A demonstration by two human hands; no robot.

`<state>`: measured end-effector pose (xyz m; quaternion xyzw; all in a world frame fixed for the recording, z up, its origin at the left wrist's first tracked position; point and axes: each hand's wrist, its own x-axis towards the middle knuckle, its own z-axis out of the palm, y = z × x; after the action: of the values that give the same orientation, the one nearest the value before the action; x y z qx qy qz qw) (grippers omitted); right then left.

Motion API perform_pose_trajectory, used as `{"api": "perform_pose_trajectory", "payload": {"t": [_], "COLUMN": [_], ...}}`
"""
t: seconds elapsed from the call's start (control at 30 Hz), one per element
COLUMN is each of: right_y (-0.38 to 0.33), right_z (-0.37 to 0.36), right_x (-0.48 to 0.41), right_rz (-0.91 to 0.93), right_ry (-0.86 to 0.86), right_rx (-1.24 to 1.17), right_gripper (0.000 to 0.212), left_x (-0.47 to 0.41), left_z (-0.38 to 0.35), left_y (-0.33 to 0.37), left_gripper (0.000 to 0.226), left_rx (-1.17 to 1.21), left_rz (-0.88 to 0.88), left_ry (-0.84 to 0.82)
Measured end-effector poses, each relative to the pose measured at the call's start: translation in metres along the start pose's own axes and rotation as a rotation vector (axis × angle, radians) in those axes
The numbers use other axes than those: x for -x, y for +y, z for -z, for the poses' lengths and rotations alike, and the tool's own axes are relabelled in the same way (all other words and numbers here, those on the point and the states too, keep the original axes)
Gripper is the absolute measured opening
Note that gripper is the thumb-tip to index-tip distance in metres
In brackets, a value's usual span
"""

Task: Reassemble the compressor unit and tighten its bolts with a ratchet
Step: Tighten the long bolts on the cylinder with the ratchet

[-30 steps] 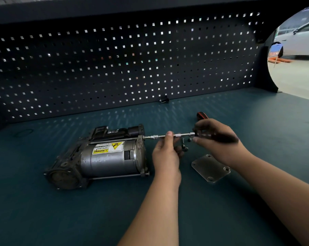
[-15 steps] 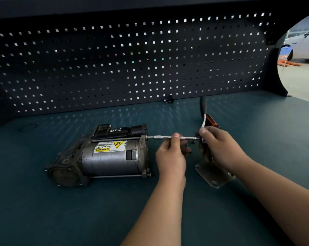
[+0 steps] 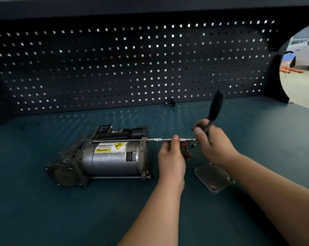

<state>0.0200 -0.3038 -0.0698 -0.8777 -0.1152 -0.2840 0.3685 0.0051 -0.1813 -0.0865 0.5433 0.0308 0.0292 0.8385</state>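
At the left of the dark teal counter (image 3: 43,210), the grey cylindrical metal compressor unit (image 3: 111,157) lies on its side with its yellow warning label uppermost and its long axis running left to right. Lying so, it turns its end flange and bolt heads toward the hands, so a tool can reach them level along the counter. A long thin steel through-bolt (image 3: 118,140) runs along the upper edge of the body. Its head, at the right flange, is met by the slim silver extension bar (image 3: 160,139), which is held horizontal and in line with it.

The left hand (image 3: 171,157) pinches that bar about midway, thumb on top and fingers curled beneath. I judge this keeps the driving end square on the bolt head while the far end is turned. The right hand (image 3: 214,144) is wrapped round the neck of the black-handled ratchet (image 3: 215,105), close to its head. The handle stands up and away toward the black perforated pegboard (image 3: 132,68). Gripping so near the head gives little leverage, which suits running a bolt down rather than final tightening.

Just beneath the bar, between the hands, lie a few small dark loose parts (image 3: 192,146), too small to identify but within easy reach. To the right, partly hidden by the right forearm, a flat square grey metal plate (image 3: 214,176) with corner holes lies on the counter, apparently not yet fitted.
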Motion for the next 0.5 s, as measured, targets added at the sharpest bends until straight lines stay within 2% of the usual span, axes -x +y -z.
{"api": "perform_pose_trajectory", "payload": {"t": [0.07,0.13,0.17,0.23,0.37,0.43,0.5], "right_y": [-0.005,-0.005,-0.003,-0.001,-0.005,0.0,0.009], "right_z": [-0.004,-0.001,0.002,0.003,-0.002,-0.003,0.0], "right_x": [-0.009,-0.016,-0.016,-0.014,-0.012,-0.005,0.002], "right_rz": [-0.375,-0.761,-0.878,-0.954,-0.855,-0.618,-0.23], "right_ry": [-0.058,-0.325,-0.434,-0.53,-0.47,-0.33,-0.165], "right_rx": [-0.322,-0.629,-0.714,-0.743,-0.697,-0.466,-0.104], "right_gripper": [0.034,0.052,0.056,0.056,0.059,0.054,0.029], "left_x": [-0.002,-0.005,-0.006,-0.009,-0.014,-0.014,-0.013], "left_z": [-0.001,-0.002,-0.002,-0.002,-0.001,-0.002,-0.004], "left_y": [-0.002,-0.004,-0.004,-0.005,-0.007,-0.008,-0.009], "left_gripper": [0.024,0.026,0.026,0.025,0.029,0.03,0.03], "left_rx": [-0.029,-0.008,0.018,0.061,0.078,0.077,0.087], "left_rz": [-0.045,-0.056,-0.045,-0.022,-0.028,-0.032,-0.027], "left_ry": [0.003,0.007,0.007,0.0,0.017,0.039,0.05]}}
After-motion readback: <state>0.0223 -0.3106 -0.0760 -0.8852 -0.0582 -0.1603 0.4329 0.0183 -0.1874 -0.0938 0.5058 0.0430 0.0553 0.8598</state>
